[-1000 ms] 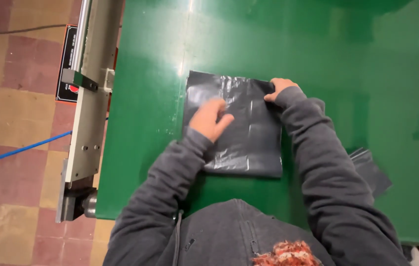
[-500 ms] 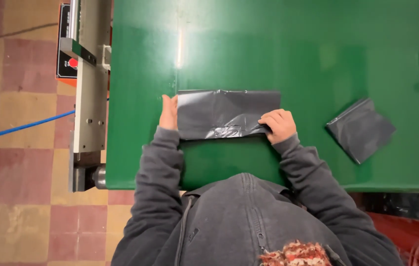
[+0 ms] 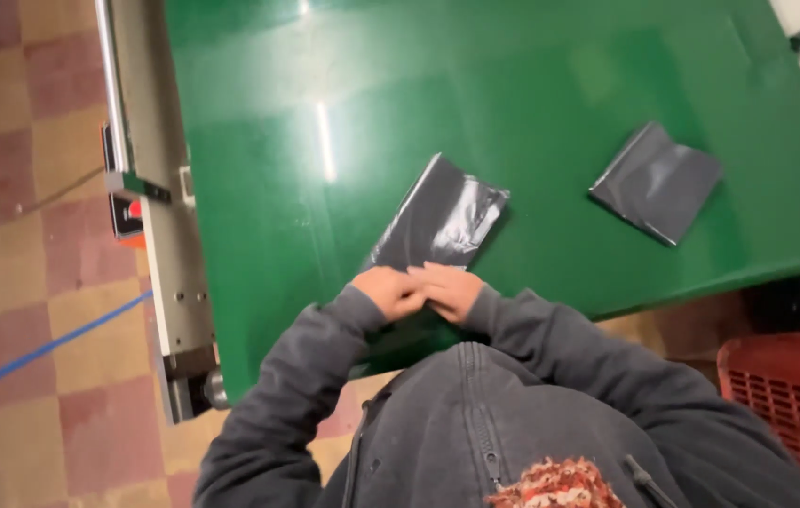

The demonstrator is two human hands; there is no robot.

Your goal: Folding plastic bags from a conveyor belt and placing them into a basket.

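Nearest the person, the left hand (image 3: 390, 292) and right hand (image 3: 451, 290) meet at the near end of the dark bag (image 3: 442, 221), each grip pinching its edge. The bag lies flat on the green table (image 3: 324, 132), slanting away from the hands. Right of it, well apart, lies a second folded bag (image 3: 656, 181).

Workshop: green conveyor belt (image 3: 531, 103), metal machine frame (image 3: 160, 235), tiled floor (image 3: 14, 310)
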